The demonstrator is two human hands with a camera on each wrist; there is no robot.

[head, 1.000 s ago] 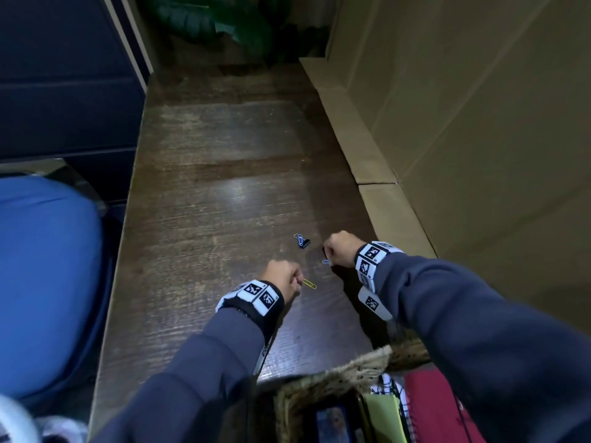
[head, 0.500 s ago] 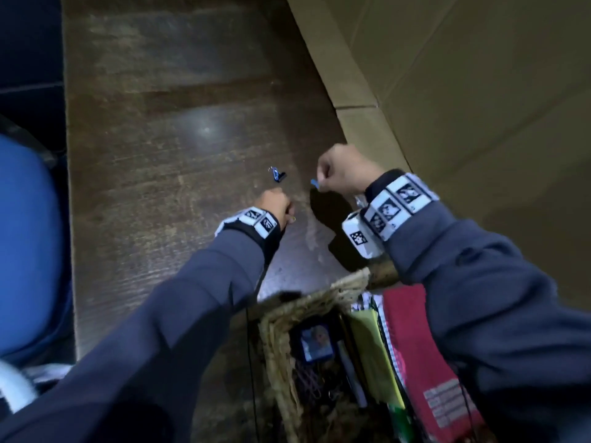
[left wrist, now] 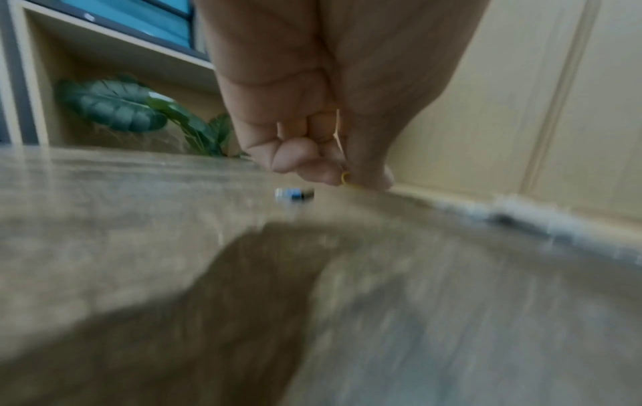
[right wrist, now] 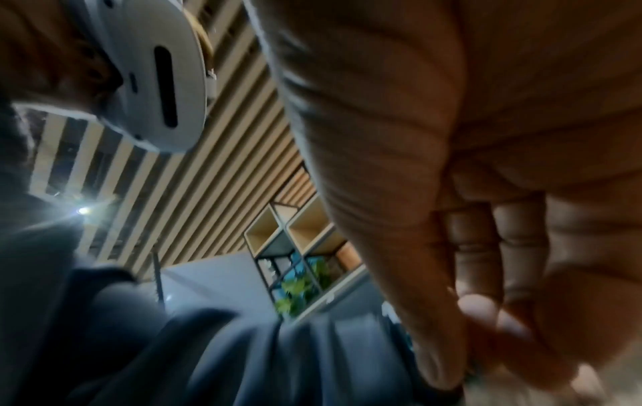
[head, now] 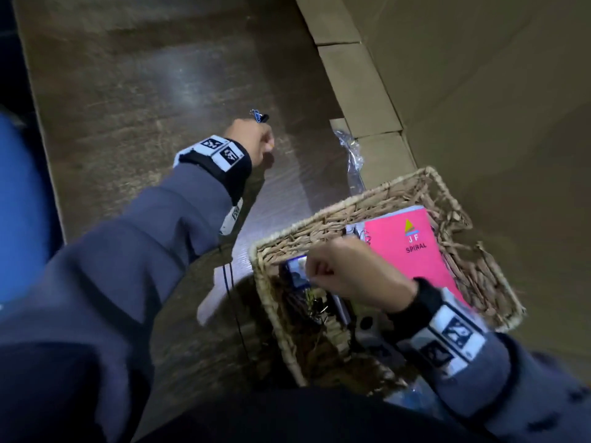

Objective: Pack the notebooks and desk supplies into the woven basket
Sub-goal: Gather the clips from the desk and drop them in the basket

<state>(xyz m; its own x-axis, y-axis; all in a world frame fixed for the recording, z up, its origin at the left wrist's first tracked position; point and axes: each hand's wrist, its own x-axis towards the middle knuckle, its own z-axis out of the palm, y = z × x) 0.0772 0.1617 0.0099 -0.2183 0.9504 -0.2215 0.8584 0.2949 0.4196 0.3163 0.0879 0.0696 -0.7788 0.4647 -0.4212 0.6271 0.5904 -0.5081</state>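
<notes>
The woven basket (head: 351, 199) sits at the near right of the wooden table (head: 144, 91), with a pink spiral notebook (head: 412, 247) and a small blue card (head: 297, 273) inside. My right hand (head: 319, 273) hovers over the basket's left part, thumb and forefinger pinched together; whatever they hold is hidden. Farther out, my left hand (head: 267, 140) is curled just above the table and pinches a yellow paper clip (left wrist: 345, 177). A blue binder clip (head: 259, 116) lies on the table just beyond the left knuckles, also seen as a binder clip (left wrist: 295, 193) ahead of the fingers.
A cardboard wall (head: 479, 123) runs along the table's right side, close behind the basket. A crumpled clear wrapper (head: 351, 151) lies at its foot. A blue chair (head: 19, 203) stands left of the table. A leafy plant (left wrist: 121, 110) is at the table's far end.
My right hand has pulled back from the table, where it pinched a blue paper clip, to above the basket. The left hand stays by the binder clip, holding the yellow clip. My view tilted down.
</notes>
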